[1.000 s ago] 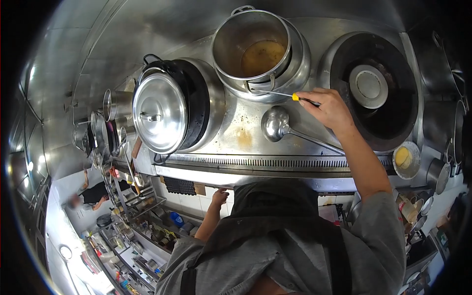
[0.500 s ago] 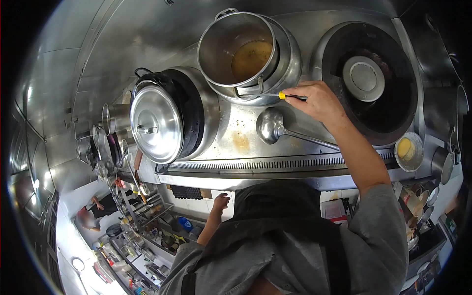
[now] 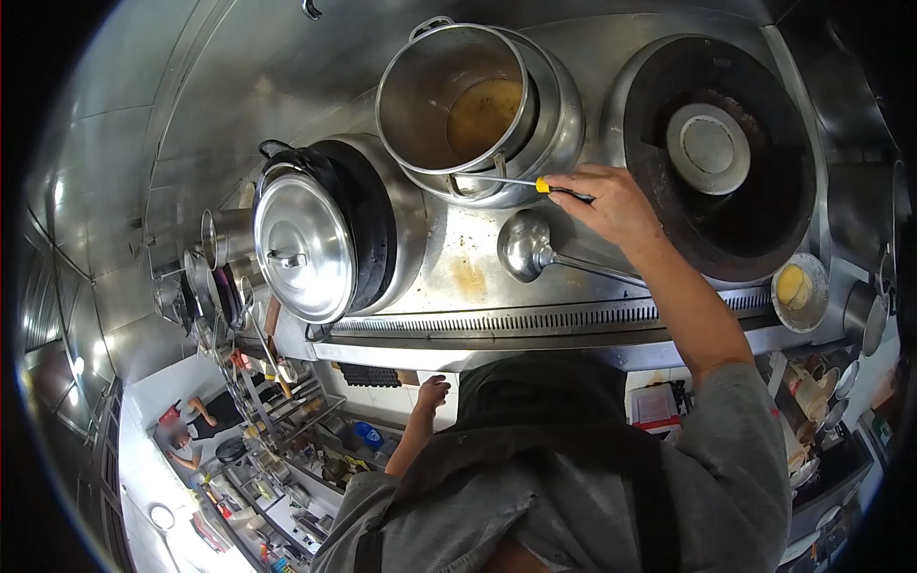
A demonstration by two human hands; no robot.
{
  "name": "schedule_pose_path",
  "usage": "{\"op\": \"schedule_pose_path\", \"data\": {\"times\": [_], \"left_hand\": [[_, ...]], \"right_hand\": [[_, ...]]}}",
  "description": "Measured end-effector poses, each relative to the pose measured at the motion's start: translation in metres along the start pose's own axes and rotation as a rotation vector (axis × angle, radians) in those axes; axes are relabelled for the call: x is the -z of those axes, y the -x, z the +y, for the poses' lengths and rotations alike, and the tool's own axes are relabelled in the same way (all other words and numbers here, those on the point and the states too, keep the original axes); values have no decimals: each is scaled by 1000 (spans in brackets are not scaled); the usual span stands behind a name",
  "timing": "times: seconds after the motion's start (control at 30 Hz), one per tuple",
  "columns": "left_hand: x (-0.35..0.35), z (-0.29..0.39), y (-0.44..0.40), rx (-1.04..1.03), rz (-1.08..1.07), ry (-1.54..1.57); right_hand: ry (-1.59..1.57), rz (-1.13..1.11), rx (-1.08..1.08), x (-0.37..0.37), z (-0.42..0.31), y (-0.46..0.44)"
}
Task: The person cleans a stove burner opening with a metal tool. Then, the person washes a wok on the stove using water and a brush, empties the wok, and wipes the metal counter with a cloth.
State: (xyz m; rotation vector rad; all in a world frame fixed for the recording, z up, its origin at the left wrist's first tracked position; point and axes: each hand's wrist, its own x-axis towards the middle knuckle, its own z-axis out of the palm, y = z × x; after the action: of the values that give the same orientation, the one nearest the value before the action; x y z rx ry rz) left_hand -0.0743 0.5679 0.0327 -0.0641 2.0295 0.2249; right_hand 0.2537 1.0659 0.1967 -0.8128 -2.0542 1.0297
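Right hand (image 3: 613,203) clamps a thin tool (image 3: 543,184) reaching the pot (image 3: 409,107), left hand (image 3: 433,392) apart, half-curled.

Bright white light blew out the lower left, and small overhead glints dotted the far left. Glare spread across the domed pot lid (image 3: 304,246) and the steel counter (image 3: 449,272). The wok (image 3: 659,134) sat dark. Fisheye distortion bent the edges into black corners; the centre looked fairly sharp.
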Motion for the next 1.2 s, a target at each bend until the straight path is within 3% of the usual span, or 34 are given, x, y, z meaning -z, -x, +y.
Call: {"op": "schedule_pose_path", "data": {"times": [0.1, 0.23, 0.33, 1.03, 1.2], "left_hand": [[-5, 2, 1, 2, 13, -35], [-6, 2, -3, 3, 18, -33], [-8, 7, 6, -44, 26, -16], [-45, -67, -24, -96, -27, 77], [-47, -80, -47, -181, 10, 10]], "right_hand": [[62, 92, 68, -9, -8, 7], [167, 35, -12, -22, -15, 17], [168, 81, 57, -22, -19, 10], [460, -75, 161, -38, -80, -13], [459, -82, 229, -34, -133, -32]]}}
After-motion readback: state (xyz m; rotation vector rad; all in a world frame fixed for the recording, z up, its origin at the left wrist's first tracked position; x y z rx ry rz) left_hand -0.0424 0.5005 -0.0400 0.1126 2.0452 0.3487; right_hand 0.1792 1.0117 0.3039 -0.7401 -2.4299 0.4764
